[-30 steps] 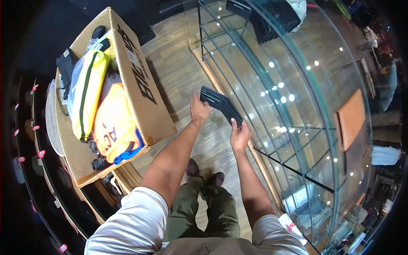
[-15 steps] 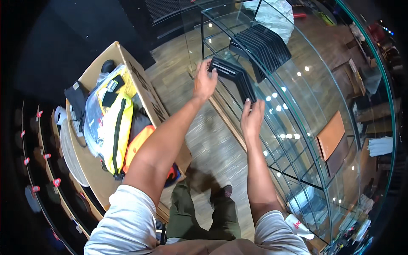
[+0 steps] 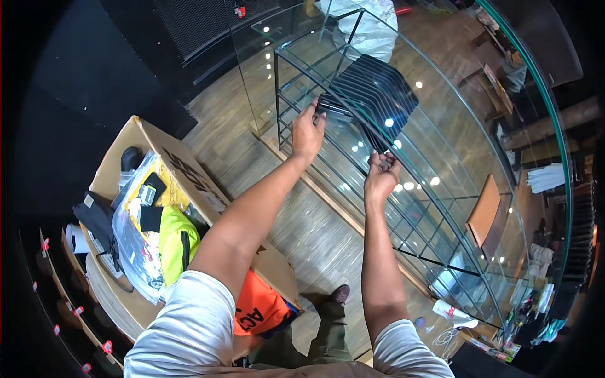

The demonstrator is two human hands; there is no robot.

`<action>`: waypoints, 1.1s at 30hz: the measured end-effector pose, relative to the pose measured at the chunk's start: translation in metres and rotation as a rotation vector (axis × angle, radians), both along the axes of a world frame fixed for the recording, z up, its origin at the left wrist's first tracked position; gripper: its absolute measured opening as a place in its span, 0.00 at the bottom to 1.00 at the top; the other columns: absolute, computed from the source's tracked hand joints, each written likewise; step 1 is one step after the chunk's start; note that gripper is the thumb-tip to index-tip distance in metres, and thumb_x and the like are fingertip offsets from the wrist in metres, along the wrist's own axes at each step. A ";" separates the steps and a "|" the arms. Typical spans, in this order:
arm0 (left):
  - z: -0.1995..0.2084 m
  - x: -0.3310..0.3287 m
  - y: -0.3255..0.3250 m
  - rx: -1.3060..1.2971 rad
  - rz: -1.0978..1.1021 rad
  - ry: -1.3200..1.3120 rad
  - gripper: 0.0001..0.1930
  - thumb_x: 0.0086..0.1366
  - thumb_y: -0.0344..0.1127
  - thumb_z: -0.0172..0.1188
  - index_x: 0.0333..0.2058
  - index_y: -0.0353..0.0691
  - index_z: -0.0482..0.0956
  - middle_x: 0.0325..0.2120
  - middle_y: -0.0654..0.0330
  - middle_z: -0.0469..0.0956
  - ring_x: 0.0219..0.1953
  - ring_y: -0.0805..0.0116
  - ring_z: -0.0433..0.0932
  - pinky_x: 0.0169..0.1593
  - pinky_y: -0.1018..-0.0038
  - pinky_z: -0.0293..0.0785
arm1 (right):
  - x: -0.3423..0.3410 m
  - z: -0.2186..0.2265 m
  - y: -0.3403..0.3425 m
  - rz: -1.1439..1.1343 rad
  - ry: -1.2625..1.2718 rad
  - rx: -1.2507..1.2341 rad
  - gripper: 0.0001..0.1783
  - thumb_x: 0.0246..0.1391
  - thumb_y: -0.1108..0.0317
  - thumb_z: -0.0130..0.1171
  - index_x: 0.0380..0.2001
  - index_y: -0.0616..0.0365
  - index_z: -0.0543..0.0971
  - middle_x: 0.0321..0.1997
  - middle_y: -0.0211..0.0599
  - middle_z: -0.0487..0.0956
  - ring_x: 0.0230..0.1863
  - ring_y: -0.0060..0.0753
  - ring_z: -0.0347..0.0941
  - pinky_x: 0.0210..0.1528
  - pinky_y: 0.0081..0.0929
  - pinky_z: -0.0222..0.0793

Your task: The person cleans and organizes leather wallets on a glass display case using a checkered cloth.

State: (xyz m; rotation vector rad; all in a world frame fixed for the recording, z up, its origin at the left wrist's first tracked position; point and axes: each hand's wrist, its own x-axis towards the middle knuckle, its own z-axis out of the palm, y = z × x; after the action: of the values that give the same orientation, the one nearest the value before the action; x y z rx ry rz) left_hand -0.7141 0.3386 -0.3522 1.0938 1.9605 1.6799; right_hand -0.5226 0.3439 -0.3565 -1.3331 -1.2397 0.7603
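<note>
Between my two hands is a black angled bracket-like piece [image 3: 334, 106], bent in the middle; its exact kind I cannot tell. My left hand [image 3: 307, 135] grips its far left end with thumb and fingers. The fingers of my right hand [image 3: 381, 175] are closed on its nearer right end. Directly behind it, a row of several matching black angled pieces [image 3: 387, 82] stands packed side by side on the glass rack [image 3: 435, 183]. The held piece lies close along the front of this row; whether they touch is hard to see through the reflections.
On the left stands an open cardboard box [image 3: 183, 164] with a yellow-green pouch [image 3: 171, 230], plastic bags and orange cloth [image 3: 255, 309]. A white crumpled bag [image 3: 368, 31] lies beyond the rack. Brown flat panels [image 3: 484, 211] are at right. Black shelving [image 3: 57, 302] borders the lower left.
Both hands have brought the angled piece from in front of the rack up against the row of matching pieces. My view has shifted, showing more of the box's orange cloth.
</note>
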 end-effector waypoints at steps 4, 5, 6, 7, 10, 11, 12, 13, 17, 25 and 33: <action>0.014 0.007 0.004 -0.140 -0.038 0.038 0.23 0.63 0.30 0.61 0.57 0.34 0.74 0.34 0.44 0.81 0.31 0.51 0.79 0.40 0.65 0.75 | 0.004 0.002 0.010 -0.029 0.007 -0.020 0.19 0.57 0.69 0.67 0.47 0.64 0.71 0.32 0.32 0.75 0.28 0.19 0.73 0.32 0.19 0.70; 0.012 0.003 0.002 -0.112 -0.038 0.020 0.23 0.63 0.31 0.60 0.58 0.35 0.74 0.35 0.43 0.81 0.33 0.49 0.80 0.41 0.63 0.76 | 0.000 0.007 0.006 -0.011 -0.023 -0.047 0.19 0.57 0.70 0.66 0.47 0.65 0.71 0.32 0.31 0.75 0.28 0.19 0.73 0.32 0.19 0.70; 0.011 -0.001 0.001 -0.111 -0.040 0.023 0.23 0.63 0.31 0.60 0.58 0.35 0.74 0.35 0.43 0.81 0.33 0.49 0.80 0.41 0.63 0.76 | -0.004 0.012 0.002 0.006 -0.053 -0.073 0.19 0.58 0.70 0.66 0.48 0.65 0.71 0.31 0.31 0.75 0.28 0.18 0.74 0.32 0.19 0.70; 0.010 -0.004 0.001 -0.094 -0.042 0.030 0.23 0.63 0.32 0.60 0.58 0.35 0.73 0.36 0.42 0.81 0.36 0.47 0.80 0.42 0.63 0.76 | -0.005 0.006 0.005 0.025 -0.041 -0.055 0.20 0.58 0.70 0.65 0.49 0.66 0.71 0.31 0.30 0.74 0.28 0.18 0.75 0.31 0.19 0.70; 0.018 -0.006 0.007 -0.143 -0.069 0.076 0.24 0.64 0.34 0.58 0.58 0.33 0.72 0.40 0.39 0.80 0.43 0.42 0.79 0.48 0.59 0.75 | 0.004 0.001 0.014 0.060 0.010 -0.115 0.26 0.57 0.74 0.64 0.57 0.66 0.69 0.32 0.35 0.79 0.28 0.20 0.76 0.31 0.19 0.72; 0.019 -0.009 0.006 -0.157 -0.095 0.094 0.25 0.64 0.35 0.58 0.59 0.32 0.71 0.41 0.39 0.80 0.45 0.41 0.79 0.50 0.58 0.75 | 0.006 0.002 0.014 0.059 -0.042 -0.144 0.27 0.56 0.74 0.65 0.58 0.65 0.69 0.34 0.37 0.79 0.30 0.19 0.76 0.31 0.18 0.72; 0.022 -0.012 0.006 -0.168 -0.122 0.113 0.26 0.64 0.35 0.57 0.60 0.32 0.70 0.43 0.38 0.79 0.46 0.40 0.78 0.52 0.57 0.74 | 0.007 0.004 0.013 0.074 -0.059 -0.103 0.27 0.56 0.74 0.65 0.58 0.65 0.69 0.36 0.38 0.79 0.31 0.20 0.76 0.32 0.19 0.72; 0.026 -0.013 0.003 -0.230 -0.151 0.114 0.28 0.64 0.36 0.56 0.61 0.31 0.68 0.47 0.36 0.77 0.50 0.39 0.77 0.56 0.57 0.72 | 0.008 0.006 0.010 0.088 -0.076 -0.060 0.26 0.56 0.74 0.65 0.57 0.65 0.70 0.38 0.39 0.79 0.31 0.20 0.76 0.32 0.19 0.72; 0.035 -0.014 -0.022 -0.286 -0.119 0.202 0.29 0.64 0.36 0.56 0.62 0.27 0.65 0.53 0.35 0.74 0.55 0.41 0.74 0.60 0.60 0.71 | 0.028 0.027 -0.027 0.094 -0.300 -0.044 0.21 0.54 0.69 0.66 0.50 0.64 0.74 0.43 0.43 0.77 0.32 0.37 0.77 0.36 0.31 0.73; 0.082 -0.027 -0.122 -0.506 -0.524 0.078 0.23 0.65 0.42 0.58 0.54 0.35 0.77 0.46 0.48 0.82 0.49 0.58 0.81 0.55 0.68 0.75 | 0.086 0.113 -0.156 0.394 -0.283 -0.148 0.14 0.58 0.69 0.62 0.45 0.64 0.79 0.40 0.39 0.82 0.39 0.26 0.79 0.42 0.25 0.74; 0.253 0.040 -0.199 -0.264 -0.574 0.038 0.20 0.69 0.40 0.58 0.55 0.34 0.76 0.45 0.53 0.82 0.47 0.66 0.81 0.53 0.69 0.75 | 0.205 0.221 -0.212 0.772 -0.286 -0.262 0.15 0.58 0.65 0.64 0.46 0.60 0.80 0.39 0.39 0.83 0.39 0.29 0.81 0.44 0.26 0.76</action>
State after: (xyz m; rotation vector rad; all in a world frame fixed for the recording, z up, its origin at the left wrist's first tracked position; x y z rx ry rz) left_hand -0.6742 0.1401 -0.0995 1.4135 1.6121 1.0742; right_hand -0.3175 0.1317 -0.1355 -1.1800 -1.9811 1.3338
